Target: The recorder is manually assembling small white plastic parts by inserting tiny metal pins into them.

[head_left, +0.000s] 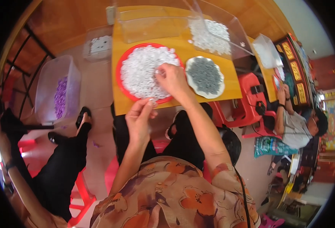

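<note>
A round red tray on the wooden table holds a heap of small white plastic pieces. My right hand is over the right part of this heap, its thumb and fingers pinched around a small white piece. At the tray's near edge, my left hand has thumb and forefinger closed on another small white piece. Right of the tray, a white scalloped plate is full of small dark grey parts. What exact kind these pieces are is too small to make out.
Transparent bins stand along the table's far side, with more white pieces at the right. A tub with purple pieces stands on the floor at left. Another person's legs are at left; a person sits far right beyond a red chair.
</note>
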`<action>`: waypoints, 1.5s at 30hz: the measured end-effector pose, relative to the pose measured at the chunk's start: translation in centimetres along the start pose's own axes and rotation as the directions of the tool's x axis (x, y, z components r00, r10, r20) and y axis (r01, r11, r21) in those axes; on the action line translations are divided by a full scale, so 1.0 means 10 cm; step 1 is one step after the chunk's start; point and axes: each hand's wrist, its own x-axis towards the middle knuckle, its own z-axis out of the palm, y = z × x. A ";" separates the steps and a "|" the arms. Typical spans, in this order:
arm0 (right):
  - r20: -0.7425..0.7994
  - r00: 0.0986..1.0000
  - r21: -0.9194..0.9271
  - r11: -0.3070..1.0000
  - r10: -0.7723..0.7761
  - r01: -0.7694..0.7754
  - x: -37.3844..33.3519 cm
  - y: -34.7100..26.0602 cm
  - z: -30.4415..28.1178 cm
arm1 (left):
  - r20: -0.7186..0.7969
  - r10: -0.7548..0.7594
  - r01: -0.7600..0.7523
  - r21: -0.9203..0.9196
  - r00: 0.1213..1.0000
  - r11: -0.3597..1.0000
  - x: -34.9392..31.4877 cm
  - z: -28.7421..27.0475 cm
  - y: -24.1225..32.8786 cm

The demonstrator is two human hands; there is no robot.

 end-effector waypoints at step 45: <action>0.261 0.816 0.867 0.246 0.515 -0.433 -0.84 -0.59 -0.58 | 0.047 -0.076 0.067 0.175 0.996 0.982 -0.10 -0.10 0.13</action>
